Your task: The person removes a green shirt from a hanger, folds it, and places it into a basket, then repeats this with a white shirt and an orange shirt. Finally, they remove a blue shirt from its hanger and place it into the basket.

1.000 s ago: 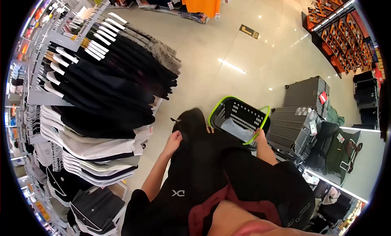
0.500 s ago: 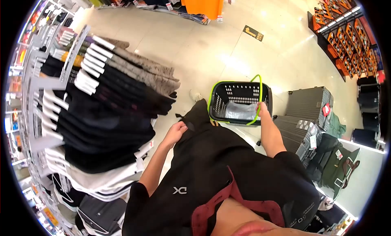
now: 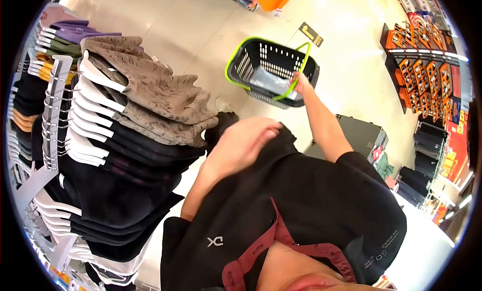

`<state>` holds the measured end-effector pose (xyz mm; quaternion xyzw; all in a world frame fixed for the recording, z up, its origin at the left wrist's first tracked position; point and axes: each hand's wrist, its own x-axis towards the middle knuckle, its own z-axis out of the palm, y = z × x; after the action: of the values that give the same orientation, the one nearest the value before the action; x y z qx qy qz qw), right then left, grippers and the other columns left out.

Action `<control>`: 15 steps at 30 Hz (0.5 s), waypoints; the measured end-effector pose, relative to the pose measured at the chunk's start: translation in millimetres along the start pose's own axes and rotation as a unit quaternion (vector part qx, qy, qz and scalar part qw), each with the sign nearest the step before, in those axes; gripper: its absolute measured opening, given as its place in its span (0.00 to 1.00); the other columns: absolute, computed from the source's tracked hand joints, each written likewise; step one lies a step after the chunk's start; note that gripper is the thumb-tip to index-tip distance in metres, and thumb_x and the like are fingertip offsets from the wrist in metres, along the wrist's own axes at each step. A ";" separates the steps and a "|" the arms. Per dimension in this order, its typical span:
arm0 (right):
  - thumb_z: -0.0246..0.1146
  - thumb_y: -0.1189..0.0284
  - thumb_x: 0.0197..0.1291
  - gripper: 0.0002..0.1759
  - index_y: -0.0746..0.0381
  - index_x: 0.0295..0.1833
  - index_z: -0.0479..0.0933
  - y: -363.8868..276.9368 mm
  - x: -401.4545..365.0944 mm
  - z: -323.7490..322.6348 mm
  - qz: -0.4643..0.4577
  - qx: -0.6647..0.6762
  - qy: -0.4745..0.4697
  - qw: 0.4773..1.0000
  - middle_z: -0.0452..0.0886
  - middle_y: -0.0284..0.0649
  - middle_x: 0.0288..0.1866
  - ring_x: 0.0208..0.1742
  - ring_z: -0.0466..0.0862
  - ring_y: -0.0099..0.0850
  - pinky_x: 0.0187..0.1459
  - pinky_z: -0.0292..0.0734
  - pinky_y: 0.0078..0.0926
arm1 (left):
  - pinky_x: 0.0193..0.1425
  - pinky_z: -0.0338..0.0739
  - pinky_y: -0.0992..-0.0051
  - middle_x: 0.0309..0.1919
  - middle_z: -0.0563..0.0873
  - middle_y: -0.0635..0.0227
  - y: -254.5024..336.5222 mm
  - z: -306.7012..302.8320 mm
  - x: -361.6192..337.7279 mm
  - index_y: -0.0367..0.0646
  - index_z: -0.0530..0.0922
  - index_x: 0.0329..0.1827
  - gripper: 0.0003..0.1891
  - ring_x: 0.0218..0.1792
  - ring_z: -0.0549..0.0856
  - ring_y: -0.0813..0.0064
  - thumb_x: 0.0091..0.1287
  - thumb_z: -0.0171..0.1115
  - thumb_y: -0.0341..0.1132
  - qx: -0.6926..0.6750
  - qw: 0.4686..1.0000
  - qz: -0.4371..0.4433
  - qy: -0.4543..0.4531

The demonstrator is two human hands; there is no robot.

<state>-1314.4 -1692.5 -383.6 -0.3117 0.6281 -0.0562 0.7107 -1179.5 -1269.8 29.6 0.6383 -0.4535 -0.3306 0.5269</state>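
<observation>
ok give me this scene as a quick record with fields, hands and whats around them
setting: shop aisle, pale tiled floor
left hand: grips a black garment in front of the chest
right hand: closed on the green handle of the basket
in basket: one pale wrapped item
left side: clothes rack, black and brown tops on white hangers
right side: dark suitcase

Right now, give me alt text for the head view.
The right hand holds a black, green-rimmed basket by its handle above the shop floor, while the left hand clutches a black garment at chest height. A rack of hanging clothes stands on the left.
</observation>
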 end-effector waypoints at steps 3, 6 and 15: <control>0.66 0.65 0.61 0.11 0.53 0.31 0.71 -36.7 18.4 62.9 -0.022 -0.002 -0.032 0.999 0.69 0.37 0.25 0.32 0.78 0.40 0.37 0.75 0.53 | 0.44 0.84 0.64 0.37 0.88 0.53 61.5 -8.5 21.4 0.31 0.84 0.38 0.26 0.37 0.88 0.59 0.72 0.60 0.52 -0.376 0.872 0.295 0.104; 0.63 0.66 0.62 0.09 0.56 0.33 0.72 -70.5 29.6 125.6 -0.023 0.001 -0.091 0.996 0.69 0.39 0.23 0.32 0.78 0.42 0.36 0.76 0.50 | 0.23 0.76 0.69 0.26 0.84 0.59 107.1 -33.1 35.7 0.32 0.80 0.27 0.22 0.25 0.82 0.64 0.66 0.61 0.47 -0.376 0.853 0.360 0.031; 0.57 0.61 0.69 0.15 0.52 0.28 0.69 -74.8 103.1 253.2 0.019 0.119 -0.254 0.960 0.70 0.38 0.23 0.30 0.76 0.41 0.44 0.78 0.51 | 0.30 0.75 0.62 0.26 0.82 0.65 36.2 -53.4 143.9 0.46 0.80 0.25 0.03 0.28 0.82 0.60 0.56 0.65 0.32 0.015 0.988 0.145 -0.045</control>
<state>-1035.1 -1706.6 -429.4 -0.2166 0.4215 -0.0362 0.8798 -1086.5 -1384.6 84.9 0.5580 -0.5700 -0.2719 0.5383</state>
